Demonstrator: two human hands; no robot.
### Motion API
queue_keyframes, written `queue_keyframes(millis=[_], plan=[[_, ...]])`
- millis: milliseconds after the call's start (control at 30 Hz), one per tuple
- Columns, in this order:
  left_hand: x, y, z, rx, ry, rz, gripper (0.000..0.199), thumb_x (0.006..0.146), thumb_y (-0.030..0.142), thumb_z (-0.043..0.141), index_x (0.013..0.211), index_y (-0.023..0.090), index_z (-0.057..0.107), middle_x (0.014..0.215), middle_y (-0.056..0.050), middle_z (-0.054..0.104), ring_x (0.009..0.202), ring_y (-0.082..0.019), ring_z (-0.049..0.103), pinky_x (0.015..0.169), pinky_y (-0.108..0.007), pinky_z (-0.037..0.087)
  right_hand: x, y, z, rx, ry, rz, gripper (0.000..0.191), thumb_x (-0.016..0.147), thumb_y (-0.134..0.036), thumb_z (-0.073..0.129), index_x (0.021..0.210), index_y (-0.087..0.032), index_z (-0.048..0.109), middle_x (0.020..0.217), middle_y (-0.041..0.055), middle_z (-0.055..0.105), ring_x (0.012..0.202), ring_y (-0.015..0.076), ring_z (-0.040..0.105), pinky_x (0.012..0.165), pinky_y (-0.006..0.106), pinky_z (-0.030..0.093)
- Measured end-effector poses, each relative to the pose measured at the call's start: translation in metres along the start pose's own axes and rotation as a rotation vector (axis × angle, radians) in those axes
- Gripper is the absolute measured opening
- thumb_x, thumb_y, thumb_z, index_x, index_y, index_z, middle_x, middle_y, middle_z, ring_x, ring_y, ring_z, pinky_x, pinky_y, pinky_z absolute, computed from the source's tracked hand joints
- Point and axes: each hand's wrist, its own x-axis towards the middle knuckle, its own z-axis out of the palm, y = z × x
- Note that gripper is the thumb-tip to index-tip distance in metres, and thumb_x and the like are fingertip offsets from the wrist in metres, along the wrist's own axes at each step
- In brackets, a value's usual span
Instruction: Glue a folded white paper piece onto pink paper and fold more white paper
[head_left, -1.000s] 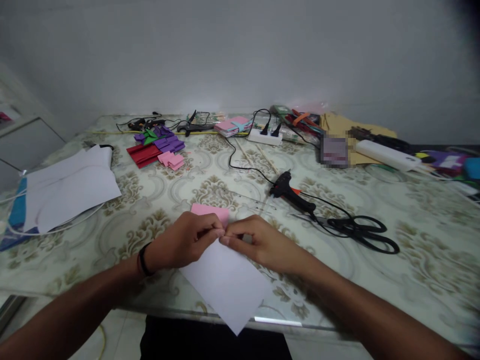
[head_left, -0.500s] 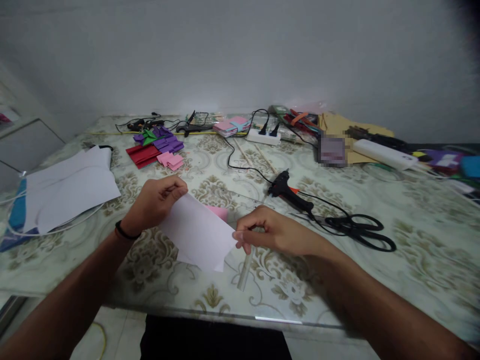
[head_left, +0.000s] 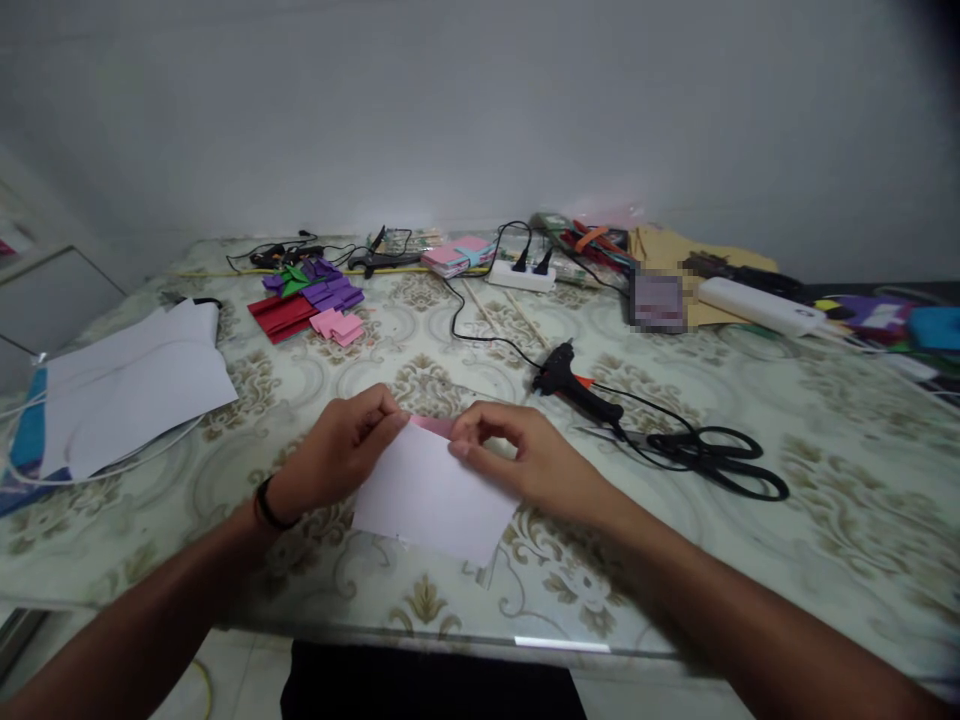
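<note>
A piece of white paper point(head_left: 435, 500) is held low over the front of the table, its upper edge between my two hands. My left hand point(head_left: 341, 445) pinches the paper's upper left corner, fingers closed. On the upper right edge, my right hand point(head_left: 517, 450) grips the sheet between thumb and fingers. A strip of pink paper point(head_left: 431, 426) shows just behind the white edge, between the hands; most of it is hidden. Whether the fingers also hold the pink piece I cannot tell.
A black glue gun point(head_left: 577, 385) and black-handled scissors point(head_left: 705, 455) lie to the right. Folded purple paper point(head_left: 334, 290), red paper point(head_left: 281, 315) and pink pieces point(head_left: 337, 325) sit at back left. White sheets point(head_left: 142, 385) lie far left; a power strip point(head_left: 521, 274) stands behind.
Both hands have come closer together along the paper's upper edge. The left hand moved right and slightly down; the white paper now lies lower and covers the clear stick beneath.
</note>
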Motion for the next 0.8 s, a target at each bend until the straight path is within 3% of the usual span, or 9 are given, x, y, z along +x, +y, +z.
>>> queue_keyframes(millis=[100,300,600,800], plan=[[-0.001,0.0,-0.001,-0.026,-0.003,0.022,0.03,0.101,0.036,0.051,0.077,0.018,0.054,0.059,0.007,0.046,0.051,-0.008,0.039,0.048,-0.02,0.028,-0.002,0.002,0.003,0.018,-0.037,0.034,0.02,0.093,-0.034,0.066,0.082,-0.018,0.07,0.073,0.0003,0.064,0.069,0.0148,0.054,0.064,0.027,0.042],[-0.001,-0.001,0.005,-0.018,-0.172,0.049,0.018,0.095,0.031,0.064,0.096,0.019,0.078,0.085,-0.001,0.078,0.069,-0.012,0.062,0.059,-0.021,0.041,-0.006,0.002,0.007,0.011,-0.049,-0.004,0.012,0.089,-0.026,0.069,0.081,-0.018,0.07,0.073,-0.001,0.064,0.067,0.0135,0.055,0.062,0.026,0.042],[-0.006,0.002,0.015,-0.03,-0.103,0.09,0.015,0.089,0.022,0.068,0.085,0.016,0.081,0.07,0.001,0.077,0.055,-0.008,0.055,0.051,-0.018,0.036,-0.007,0.003,0.014,0.061,-0.028,-0.018,0.005,0.084,-0.016,0.069,0.08,-0.018,0.07,0.073,-0.0022,0.064,0.067,0.0123,0.055,0.063,0.024,0.043],[-0.007,0.003,0.017,-0.056,-0.064,0.054,0.013,0.087,0.024,0.071,0.086,0.018,0.082,0.074,0.001,0.08,0.06,-0.01,0.063,0.052,-0.02,0.039,-0.01,-0.002,0.018,0.084,0.013,-0.012,0.002,0.081,-0.018,0.067,0.08,-0.018,0.068,0.07,-0.0019,0.062,0.066,0.0131,0.054,0.063,0.025,0.044]])
